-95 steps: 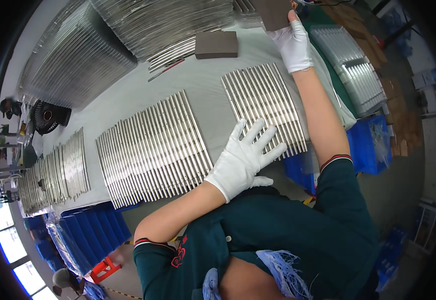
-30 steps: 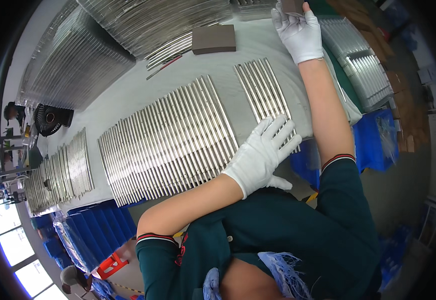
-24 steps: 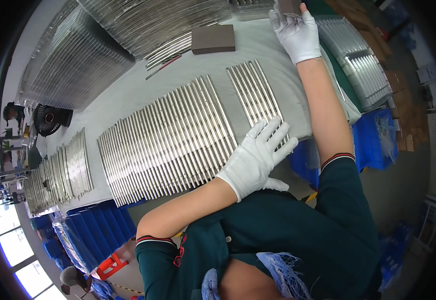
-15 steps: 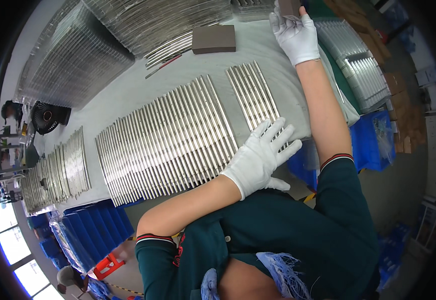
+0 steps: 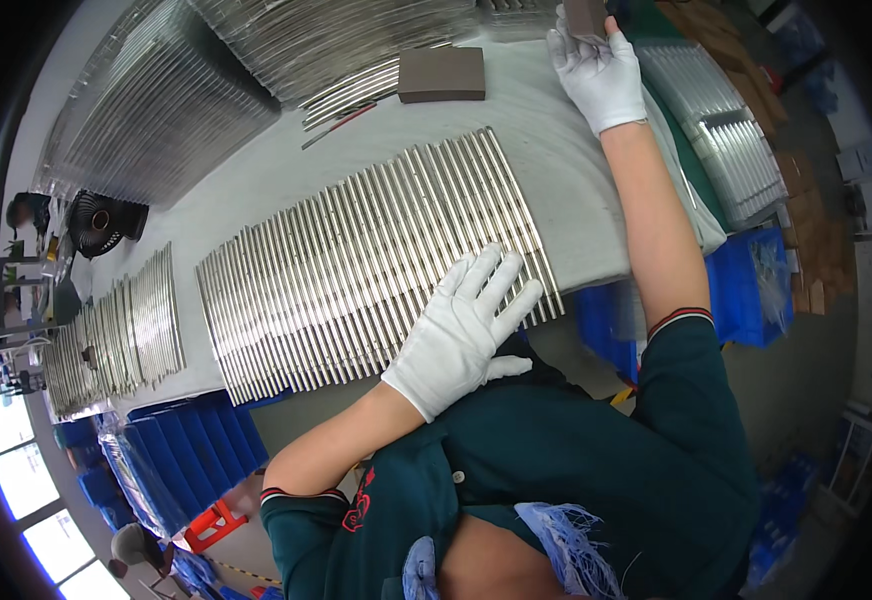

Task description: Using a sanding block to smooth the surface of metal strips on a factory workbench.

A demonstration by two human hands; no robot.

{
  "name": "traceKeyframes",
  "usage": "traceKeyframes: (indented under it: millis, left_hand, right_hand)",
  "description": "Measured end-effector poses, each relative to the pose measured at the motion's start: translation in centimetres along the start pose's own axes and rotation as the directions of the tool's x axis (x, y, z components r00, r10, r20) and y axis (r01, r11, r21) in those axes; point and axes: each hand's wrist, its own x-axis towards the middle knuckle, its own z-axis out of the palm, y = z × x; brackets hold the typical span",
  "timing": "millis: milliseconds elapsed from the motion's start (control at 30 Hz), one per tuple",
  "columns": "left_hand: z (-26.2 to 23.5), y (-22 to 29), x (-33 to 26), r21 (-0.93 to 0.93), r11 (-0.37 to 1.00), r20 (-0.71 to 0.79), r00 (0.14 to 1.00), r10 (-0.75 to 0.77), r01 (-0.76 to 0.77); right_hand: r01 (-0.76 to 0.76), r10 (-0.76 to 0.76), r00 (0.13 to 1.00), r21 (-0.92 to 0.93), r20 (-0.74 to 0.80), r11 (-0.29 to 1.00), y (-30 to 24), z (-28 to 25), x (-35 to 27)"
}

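Note:
Slim shiny metal rods (image 5: 356, 275) lie side by side in one broad row on the pale cloth-covered table. My left hand (image 5: 464, 335), in a white glove with fingers spread, rests over the near ends of the rods toward the row's right side. Its palm hides some of those ends. At the far right, my right hand (image 5: 604, 85), also gloved in white, is closed around a brown rectangular block (image 5: 584, 18). The top of that block runs out of the picture. A similar brown block (image 5: 442, 75) lies at the back of the table.
Tall stacks of clear trays (image 5: 156, 110) stand at the back left. A thin red-and-dark tool (image 5: 341, 124) lies beside loose rods. More rods (image 5: 121, 335) and a black fan (image 5: 104, 222) are at left. Blue bins (image 5: 196, 455) sit below the table; packed trays (image 5: 721, 130) stand right.
The small separate group of rods has slid left against the larger row, closing the gap. My left hand has moved left with it. My right hand still holds its block in nearly the same place.

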Motion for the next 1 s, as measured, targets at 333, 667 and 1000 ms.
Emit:
traceKeyframes:
  millis: [333, 667, 1000]
  left_hand:
    - [1.2, -0.5, 0.2, 0.084, 0.996, -0.082, 0.996, -0.031, 0.038]
    - [0.0, -1.4, -3.6, 0.082, 0.988, -0.056, 0.991, -0.123, 0.127]
    - [0.0, -2.4, -5.0, 0.095, 0.974, -0.110, 0.975, -0.194, 0.205]
  right_hand:
    - [-0.016, 0.016, 1.000, 0.016, 0.007, 1.000, 0.4, -0.3, 0.0]
    - [-0.054, 0.051, 0.976, 0.011, 0.212, 0.998, -0.9, -3.3, 2.2]
    - [-0.045, 0.044, 0.982, 0.003, 0.184, 0.999, -1.1, -4.0, 2.8]
